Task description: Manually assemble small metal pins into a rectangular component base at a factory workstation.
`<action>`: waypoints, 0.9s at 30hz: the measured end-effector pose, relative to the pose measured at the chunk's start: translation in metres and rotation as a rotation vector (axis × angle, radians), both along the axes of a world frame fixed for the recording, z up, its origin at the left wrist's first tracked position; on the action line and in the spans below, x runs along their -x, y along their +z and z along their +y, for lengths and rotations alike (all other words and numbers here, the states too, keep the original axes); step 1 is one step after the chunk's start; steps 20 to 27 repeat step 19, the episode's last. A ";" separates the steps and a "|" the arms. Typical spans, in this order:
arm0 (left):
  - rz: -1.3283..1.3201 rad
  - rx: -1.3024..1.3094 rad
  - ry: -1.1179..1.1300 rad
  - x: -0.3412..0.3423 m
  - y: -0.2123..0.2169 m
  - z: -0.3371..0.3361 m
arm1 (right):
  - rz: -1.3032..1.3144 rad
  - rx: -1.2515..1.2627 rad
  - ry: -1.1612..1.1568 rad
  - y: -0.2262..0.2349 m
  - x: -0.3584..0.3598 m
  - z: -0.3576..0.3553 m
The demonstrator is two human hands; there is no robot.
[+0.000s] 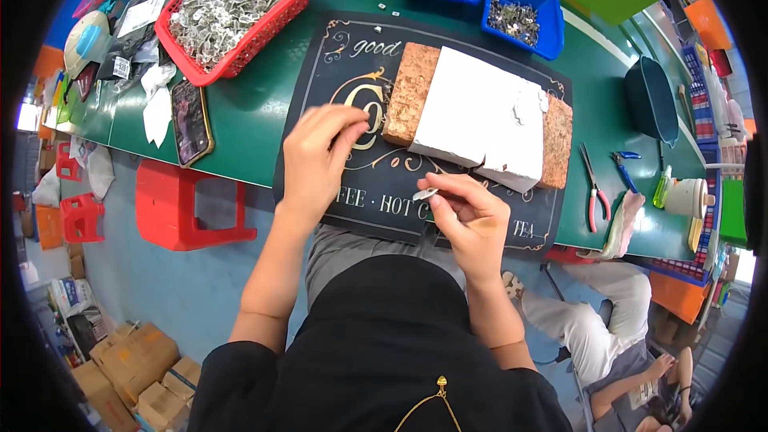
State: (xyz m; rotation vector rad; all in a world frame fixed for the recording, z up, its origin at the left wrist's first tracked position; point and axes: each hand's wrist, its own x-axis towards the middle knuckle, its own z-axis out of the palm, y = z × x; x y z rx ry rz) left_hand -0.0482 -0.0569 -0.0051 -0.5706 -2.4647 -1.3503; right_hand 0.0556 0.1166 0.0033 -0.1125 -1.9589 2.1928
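My left hand (318, 156) hovers over the dark printed mat (320, 88), left of a reddish-brown brick (411, 88). Its thumb and fingertips are pinched together; whatever is between them is too small to name. In front of the white block (472, 112), my right hand (474, 216) pinches a small silvery-white flat piece (425, 194) between thumb and fingers. The white block lies against the brick, and brick shows at both of its ends. Small whitish bits (530, 104) sit on the block's right part, with dark specks along its near edge.
A red basket (232, 60) heaped with small silvery pieces stands far left, near a phone (192, 124). Two blue bins (524, 12) of small metal parts are at the back. Pliers (594, 188), blue-handled cutters (626, 170) and a dark green container (650, 100) lie right. Another person sits lower right.
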 end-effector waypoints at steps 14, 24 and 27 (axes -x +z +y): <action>0.538 -0.041 -0.285 -0.038 0.011 0.014 | -0.138 0.468 0.057 -0.003 0.006 -0.010; 0.565 0.009 -0.301 -0.040 0.009 0.013 | -0.104 0.372 0.049 -0.006 0.006 -0.011; 0.565 0.009 -0.301 -0.040 0.009 0.013 | -0.104 0.372 0.049 -0.006 0.006 -0.011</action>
